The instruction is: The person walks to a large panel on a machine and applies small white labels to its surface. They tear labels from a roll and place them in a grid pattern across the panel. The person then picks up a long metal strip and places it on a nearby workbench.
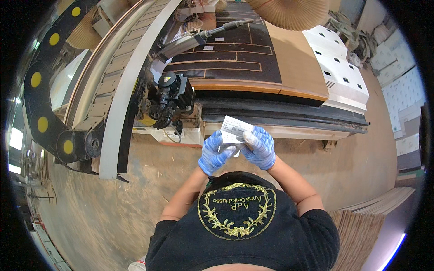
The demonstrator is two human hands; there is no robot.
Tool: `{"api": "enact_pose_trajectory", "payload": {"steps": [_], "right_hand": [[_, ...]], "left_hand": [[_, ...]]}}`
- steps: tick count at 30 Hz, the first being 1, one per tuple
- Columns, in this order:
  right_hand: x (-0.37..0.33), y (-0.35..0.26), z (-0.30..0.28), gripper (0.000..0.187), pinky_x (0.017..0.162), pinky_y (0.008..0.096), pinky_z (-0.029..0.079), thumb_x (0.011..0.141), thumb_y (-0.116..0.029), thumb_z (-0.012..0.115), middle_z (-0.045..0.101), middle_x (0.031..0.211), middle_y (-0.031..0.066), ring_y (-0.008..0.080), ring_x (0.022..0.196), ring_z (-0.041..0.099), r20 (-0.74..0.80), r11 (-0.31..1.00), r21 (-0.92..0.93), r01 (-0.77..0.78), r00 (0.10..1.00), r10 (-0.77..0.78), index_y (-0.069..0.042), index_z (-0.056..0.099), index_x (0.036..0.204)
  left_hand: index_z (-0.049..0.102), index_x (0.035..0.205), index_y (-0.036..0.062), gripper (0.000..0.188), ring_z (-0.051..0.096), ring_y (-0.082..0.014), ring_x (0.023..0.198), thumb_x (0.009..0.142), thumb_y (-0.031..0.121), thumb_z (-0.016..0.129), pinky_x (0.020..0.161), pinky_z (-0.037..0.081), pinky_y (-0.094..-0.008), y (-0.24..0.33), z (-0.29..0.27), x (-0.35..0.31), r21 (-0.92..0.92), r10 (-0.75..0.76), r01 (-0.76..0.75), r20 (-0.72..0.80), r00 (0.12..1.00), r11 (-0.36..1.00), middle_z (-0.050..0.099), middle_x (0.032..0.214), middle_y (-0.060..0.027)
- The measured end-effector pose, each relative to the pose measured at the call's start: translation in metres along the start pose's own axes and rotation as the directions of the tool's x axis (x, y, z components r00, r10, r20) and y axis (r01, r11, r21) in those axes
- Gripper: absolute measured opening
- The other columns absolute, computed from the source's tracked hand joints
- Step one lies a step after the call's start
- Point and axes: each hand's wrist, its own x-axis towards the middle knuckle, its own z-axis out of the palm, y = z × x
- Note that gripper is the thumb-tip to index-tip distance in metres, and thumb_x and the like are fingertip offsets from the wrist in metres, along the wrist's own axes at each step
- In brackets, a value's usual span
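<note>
In front of my chest I hold a small stack of white printed labels (236,125), tilted, between my two gloved hands. My left hand (215,155), in a blue-and-white knit glove, closes on the labels' lower left side. My right hand (261,148), gloved alike, pinches them at the right with the thumb on top. Part of the stack is hidden behind my fingers. Beyond my hands lies a dark panel (226,59) cut into several rectangles, with a few small white labels (208,48) on it.
The panel rests on a long machine bed (285,106) with a brown board (296,58). At the left stand a black motor unit (174,92) and a cable chain (37,95). White machine housing (337,63) is at the far right; stacked boards (361,230) stand near right.
</note>
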Motion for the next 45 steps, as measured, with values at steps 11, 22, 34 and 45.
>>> {"api": "enact_pose_trajectory", "payload": {"steps": [11,22,34,45], "right_hand": [[-0.023,0.027,-0.010,0.059,0.076,0.0384,0.047,0.062,-0.006,0.068,0.055,0.107,0.0165,0.0333,0.093,0.057,-0.002,0.993,0.104,-0.051,0.999,0.051,-0.011,0.045,0.117],[-0.080,0.100,-0.042,0.044,0.090,0.0362,0.038,0.073,-0.006,0.063,0.052,0.112,0.0159,0.0267,0.104,0.051,-0.101,0.950,0.154,-0.271,0.952,0.288,-0.004,0.048,0.114],[-0.136,0.214,-0.024,0.033,0.084,0.0291,0.041,0.077,-0.007,0.061,0.058,0.101,0.0123,0.0200,0.093,0.055,-0.145,0.787,0.221,-0.576,0.778,0.611,-0.002,0.055,0.108],[-0.101,0.426,0.011,0.026,0.080,0.0276,0.043,0.081,-0.014,0.059,0.060,0.095,0.0089,0.0153,0.088,0.056,-0.235,0.698,0.207,-0.685,0.658,0.715,-0.002,0.057,0.104]], "left_hand": [[0.060,0.097,0.0029,0.022,0.059,-0.0208,0.083,0.078,0.013,0.059,0.073,0.045,-0.0288,-0.036,0.026,0.003,-0.092,-0.047,0.047,-0.001,0.999,0.995,0.059,0.092,-0.0105],[0.057,0.104,0.0024,0.028,0.055,-0.0128,0.089,0.079,0.014,0.060,0.076,0.045,-0.0270,-0.100,0.092,0.014,-0.245,-0.174,0.143,-0.109,0.979,0.959,0.059,0.101,-0.0059],[0.056,0.106,0.0012,0.031,0.052,-0.0123,0.090,0.078,0.012,0.061,0.079,0.042,-0.0262,-0.189,0.119,0.022,-0.210,-0.262,0.202,-0.317,0.911,0.957,0.058,0.099,-0.0044],[0.058,0.101,0.0015,0.021,0.048,-0.0068,0.080,0.084,0.012,0.055,0.071,0.043,-0.0241,-0.286,0.040,0.161,-0.191,-0.284,0.211,-0.608,0.742,0.959,0.058,0.091,0.0007]]}}
